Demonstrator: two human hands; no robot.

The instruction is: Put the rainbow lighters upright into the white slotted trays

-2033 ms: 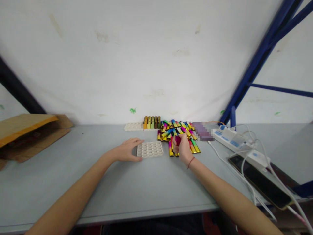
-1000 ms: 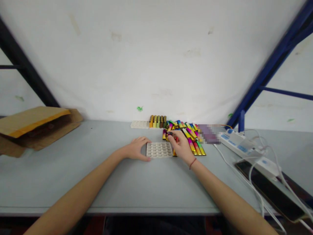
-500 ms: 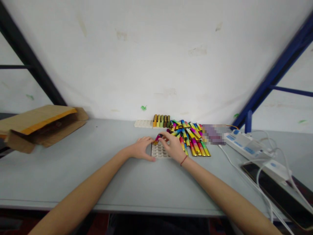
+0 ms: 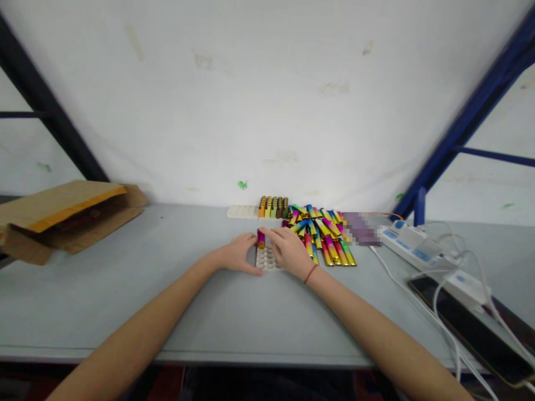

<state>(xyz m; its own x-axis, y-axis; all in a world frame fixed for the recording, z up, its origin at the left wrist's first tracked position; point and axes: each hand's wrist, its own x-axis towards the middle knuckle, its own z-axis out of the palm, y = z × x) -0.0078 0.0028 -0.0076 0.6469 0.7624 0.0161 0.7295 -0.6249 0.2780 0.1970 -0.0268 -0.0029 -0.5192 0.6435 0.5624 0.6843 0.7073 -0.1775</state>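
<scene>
A white tray (image 4: pixel 266 262) with rows of holes lies flat on the table between my hands. One purple-and-gold lighter (image 4: pixel 261 239) stands upright at its far left corner. My right hand (image 4: pixel 290 250) reaches over the tray from the right, its fingertips at the top of this lighter; its thumb is mostly hidden. My left hand (image 4: pixel 240 254) holds the tray's left side, with the thumb at the near corner and the fingers near the far one. Just right of my right hand, a pile of shiny multicoloured lighters (image 4: pixel 330 250) lies on the table.
Against the wall, another white tray (image 4: pixel 242 211) sits beside a block of upright yellow, green and brown lighters (image 4: pixel 273 207). A cardboard box (image 4: pixel 79 206) lies open at left. On the right are a power strip (image 4: pixel 430 262), white cables and a dark phone (image 4: pixel 468 328).
The lighter has gone from tilted in my right hand to upright at the tray's corner. My right fingers have shifted onto its top. The left hand keeps its place at the tray.
</scene>
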